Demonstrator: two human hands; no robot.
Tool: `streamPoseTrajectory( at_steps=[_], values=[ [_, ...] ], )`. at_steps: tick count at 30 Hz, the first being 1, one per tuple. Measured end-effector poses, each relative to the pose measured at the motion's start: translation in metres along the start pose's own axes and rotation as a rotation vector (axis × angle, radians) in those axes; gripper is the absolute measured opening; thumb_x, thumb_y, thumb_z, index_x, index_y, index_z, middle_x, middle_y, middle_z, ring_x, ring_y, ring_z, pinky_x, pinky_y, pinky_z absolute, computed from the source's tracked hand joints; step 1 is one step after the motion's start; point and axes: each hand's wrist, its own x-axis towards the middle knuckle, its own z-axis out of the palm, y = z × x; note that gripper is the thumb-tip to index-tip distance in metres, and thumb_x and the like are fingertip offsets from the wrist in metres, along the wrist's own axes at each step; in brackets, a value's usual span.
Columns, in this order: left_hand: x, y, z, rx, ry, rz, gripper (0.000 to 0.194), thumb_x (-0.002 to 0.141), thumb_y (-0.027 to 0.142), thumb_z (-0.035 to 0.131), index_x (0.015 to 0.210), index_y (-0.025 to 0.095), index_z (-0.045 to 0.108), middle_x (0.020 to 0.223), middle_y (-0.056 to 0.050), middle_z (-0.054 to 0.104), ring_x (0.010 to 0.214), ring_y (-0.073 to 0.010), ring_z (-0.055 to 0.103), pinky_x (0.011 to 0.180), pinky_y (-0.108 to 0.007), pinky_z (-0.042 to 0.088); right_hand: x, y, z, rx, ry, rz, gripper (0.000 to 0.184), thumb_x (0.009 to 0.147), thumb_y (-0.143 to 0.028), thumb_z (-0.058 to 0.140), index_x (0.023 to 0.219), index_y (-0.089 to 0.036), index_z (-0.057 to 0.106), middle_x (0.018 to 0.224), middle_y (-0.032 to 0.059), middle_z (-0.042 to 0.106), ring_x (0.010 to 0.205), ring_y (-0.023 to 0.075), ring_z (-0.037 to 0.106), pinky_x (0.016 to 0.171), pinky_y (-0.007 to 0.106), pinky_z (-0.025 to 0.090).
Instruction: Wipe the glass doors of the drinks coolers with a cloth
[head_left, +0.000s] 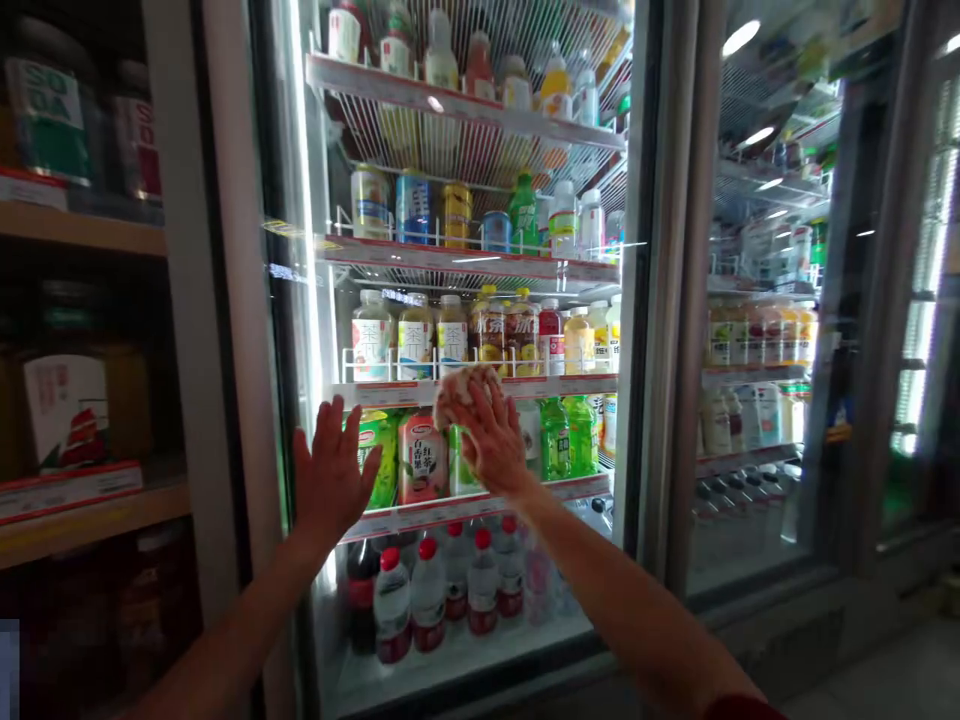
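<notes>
Cloth [454, 396]: pale with reddish-brown patches, bunched beneath the right hand and against the glass door [646, 330] of a lit cooler, level with a shelf edge.
Right hand [493, 442]: open over the cloth, fingers laid long across it; whether any fold is pinched, I can't tell from here.
Left hand [334, 472]: held up with fingers spread, nothing in it, near the door's side; I can't make out whether it touches the glass.
Feel of the cloth: it looks light, limp and soft, a bit fluffy, with nothing to break; I'd judge the middle of the bunch, under a flat palm, the best hold.
Glass: smooth, hard and catching reflections, probably slick beneath the fabric.
Behind the hands: a green pack [377, 455] and a red pack [424, 458], glossy and squarish.
Above: wire shelves with pale front strips [465, 248], rounded bottles, and cylindrical cans [413, 207].
Below: clear bottles with red caps [428, 595].
To the left: darker wooden shelves [82, 232] with large bottles.
To the right: another glass-fronted cooler [757, 380] of drinks.
</notes>
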Motion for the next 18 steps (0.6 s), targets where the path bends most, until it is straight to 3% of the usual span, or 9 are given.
streamPoseTrajectory(
  at_steps=[3, 5, 6, 10, 11, 15, 16, 18],
  values=[
    [0.001, 0.004, 0.002, -0.001, -0.026, -0.018, 0.057, 0.089, 0.040, 0.033, 0.140, 0.017, 0.023, 0.148, -0.013, 0.021, 0.137, -0.0265, 0.016, 0.110, -0.051, 0.010, -0.015, 0.046, -0.008, -0.080, 0.180, 0.252, 0.051, 0.087, -0.022, 0.038, 0.137, -0.026, 0.032, 0.150, 0.0058, 0.016, 0.138, 0.0285, 0.014, 0.104, 0.055, 0.026],
    [-0.001, 0.007, 0.004, 0.009, -0.034, -0.056, 0.059, 0.089, 0.041, 0.031, 0.140, 0.014, 0.022, 0.148, -0.014, 0.019, 0.138, -0.0265, 0.013, 0.110, -0.051, 0.009, -0.025, 0.063, -0.012, -0.120, 0.307, 0.433, 0.051, 0.088, -0.022, 0.034, 0.139, -0.019, 0.031, 0.150, 0.0103, 0.014, 0.137, 0.0309, 0.014, 0.101, 0.055, 0.029],
    [-0.001, 0.010, 0.004, 0.018, -0.029, -0.078, 0.060, 0.089, 0.042, 0.031, 0.140, 0.013, 0.021, 0.148, -0.015, 0.018, 0.138, -0.0266, 0.011, 0.110, -0.050, 0.008, -0.030, 0.067, -0.013, -0.124, 0.306, 0.433, 0.051, 0.088, -0.023, 0.034, 0.138, -0.018, 0.031, 0.150, 0.0106, 0.013, 0.137, 0.0310, 0.013, 0.102, 0.054, 0.029],
    [0.010, 0.020, 0.006, 0.028, 0.003, -0.068, 0.060, 0.089, 0.043, 0.031, 0.140, 0.012, 0.021, 0.148, -0.014, 0.018, 0.138, -0.0260, 0.012, 0.111, -0.050, 0.006, -0.039, 0.079, -0.020, -0.103, 0.058, 0.103, 0.047, 0.087, -0.026, 0.039, 0.133, -0.026, 0.040, 0.149, 0.0033, 0.020, 0.138, 0.0262, 0.014, 0.107, 0.048, 0.026],
    [0.015, 0.021, 0.006, 0.025, 0.017, -0.059, 0.060, 0.089, 0.043, 0.030, 0.140, 0.013, 0.022, 0.148, -0.014, 0.018, 0.138, -0.0260, 0.013, 0.111, -0.051, 0.006, -0.038, 0.085, -0.022, -0.114, 0.065, 0.127, 0.046, 0.087, -0.025, 0.038, 0.133, -0.026, 0.040, 0.149, 0.0036, 0.022, 0.138, 0.0257, 0.016, 0.106, 0.049, 0.027],
    [0.031, 0.024, 0.006, 0.011, 0.056, -0.078, 0.062, 0.089, 0.045, 0.028, 0.139, 0.008, 0.025, 0.147, -0.017, 0.020, 0.137, -0.0284, 0.014, 0.109, -0.053, 0.010, -0.029, 0.105, -0.026, -0.168, 0.348, 0.540, 0.049, 0.087, -0.020, 0.032, 0.136, -0.015, 0.035, 0.149, 0.0126, 0.017, 0.137, 0.0286, 0.015, 0.103, 0.053, 0.029],
    [0.033, 0.024, 0.006, 0.013, 0.062, -0.085, 0.062, 0.089, 0.045, 0.028, 0.139, 0.007, 0.024, 0.147, -0.018, 0.020, 0.137, -0.0290, 0.014, 0.109, -0.053, 0.011, -0.029, 0.103, -0.025, -0.158, 0.354, 0.533, 0.051, 0.087, -0.021, 0.033, 0.137, -0.014, 0.033, 0.150, 0.0128, 0.015, 0.138, 0.0290, 0.013, 0.104, 0.053, 0.028],
    [0.034, 0.024, 0.007, 0.018, 0.063, -0.093, 0.063, 0.089, 0.045, 0.029, 0.139, 0.007, 0.022, 0.147, -0.019, 0.018, 0.137, -0.0297, 0.012, 0.109, -0.054, 0.011, -0.031, 0.093, -0.022, -0.119, 0.228, 0.333, 0.053, 0.086, -0.025, 0.038, 0.138, -0.018, 0.032, 0.151, 0.0091, 0.013, 0.138, 0.0284, 0.009, 0.107, 0.051, 0.026]
  ],
)
